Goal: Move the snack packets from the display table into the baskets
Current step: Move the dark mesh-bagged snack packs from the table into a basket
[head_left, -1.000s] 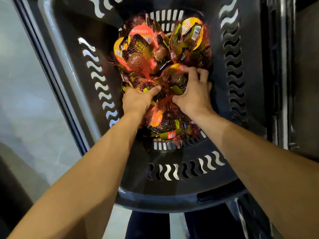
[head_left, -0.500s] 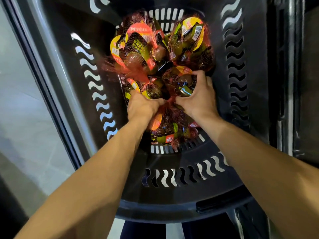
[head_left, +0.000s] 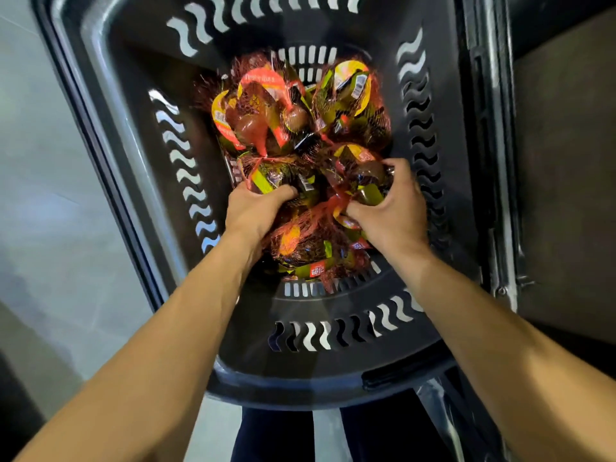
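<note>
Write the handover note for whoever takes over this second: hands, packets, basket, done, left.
Left hand: down in the basket, gripping the near-left packet.
Right hand: gripping the near-right packet.
Also in the basket: far-left packet, far-right packet, and nearest packet, partly under both hands.
Done: these packets are in the basket; two not yet released.
Left: release both; the display table is out of view, so what remains there cannot be told.

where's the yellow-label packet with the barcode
Head view: the yellow-label packet lies on the black basket's floor, far right, beyond the right hand, with the red-label packet to its left.
</note>
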